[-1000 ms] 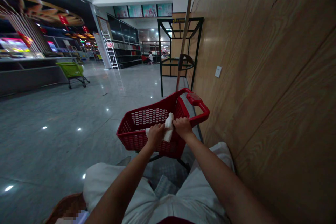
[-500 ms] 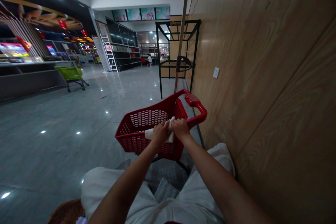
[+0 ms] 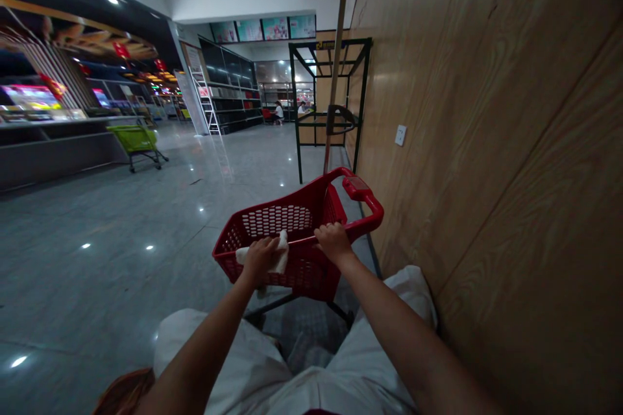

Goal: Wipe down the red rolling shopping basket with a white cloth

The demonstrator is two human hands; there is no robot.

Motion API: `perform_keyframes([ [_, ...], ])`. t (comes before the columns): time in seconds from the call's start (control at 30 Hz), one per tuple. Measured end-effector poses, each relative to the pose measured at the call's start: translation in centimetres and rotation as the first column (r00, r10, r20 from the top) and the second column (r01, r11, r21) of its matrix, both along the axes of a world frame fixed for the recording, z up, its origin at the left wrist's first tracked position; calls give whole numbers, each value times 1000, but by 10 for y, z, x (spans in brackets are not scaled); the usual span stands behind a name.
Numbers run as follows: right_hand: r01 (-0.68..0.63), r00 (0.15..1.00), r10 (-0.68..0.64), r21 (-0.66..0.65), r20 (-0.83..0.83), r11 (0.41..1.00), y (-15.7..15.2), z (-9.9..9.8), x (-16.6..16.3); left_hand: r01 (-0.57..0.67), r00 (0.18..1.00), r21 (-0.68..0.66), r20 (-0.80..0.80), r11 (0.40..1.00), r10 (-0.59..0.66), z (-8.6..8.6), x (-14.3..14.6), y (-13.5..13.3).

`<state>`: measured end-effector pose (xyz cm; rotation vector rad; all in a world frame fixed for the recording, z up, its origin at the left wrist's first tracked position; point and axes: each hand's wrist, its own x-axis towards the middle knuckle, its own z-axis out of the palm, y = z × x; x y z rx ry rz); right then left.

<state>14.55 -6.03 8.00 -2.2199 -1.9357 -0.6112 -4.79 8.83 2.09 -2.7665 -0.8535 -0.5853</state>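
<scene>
A red plastic shopping cart [image 3: 311, 272] stands on the floor right in front of my knees, its handle toward the wall. My left hand [image 3: 261, 258] is closed on a white cloth [image 3: 281, 258] that lies folded over the cart's near rim. Farther right along that rim, close to the handle, my right hand [image 3: 334, 240] grips the cart edge with its fingers curled over. The palms and the undersides of my fingers are hidden.
A wood-panelled wall [image 3: 438, 110] with a socket [image 3: 400, 135] rises close on my right. Ahead stands a dark metal frame [image 3: 298, 123]. A green cart [image 3: 136, 138] is at the left, by a counter [image 3: 58, 152]. People sit far off near shelves.
My left hand has slid leftward along the rim with the cloth, away from my right hand. The right hand stays at nearly the same spot on the rim.
</scene>
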Motion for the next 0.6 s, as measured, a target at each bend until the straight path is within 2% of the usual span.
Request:
perform_keyframes([
  [0.1, 25, 1000, -25, -5, -11, 1000, 2, 0, -1, -15, 1000, 3, -14, 1000, 15, 3, 5, -5],
  [0.3, 89, 995, -89, -1, 36, 996, 6, -5, -1, 110, 994, -71, 26, 991, -108, 25, 76, -47],
  [0.37, 92, 995, -92, -5, 47, 996, 6, -6, 1, 125, 992, -118, 12, 985, -124, 29, 91, -53],
  [0.47, 48, 998, -47, -12, 45, 999, 4, -7, 6, 143, 988, -143, -41, 979, -150, 28, 88, -44],
  [0.6, 16, 999, -16, -5, 40, 1000, 3, -5, 9, 95, 992, -108, -70, 990, -103, 14, 49, -15],
])
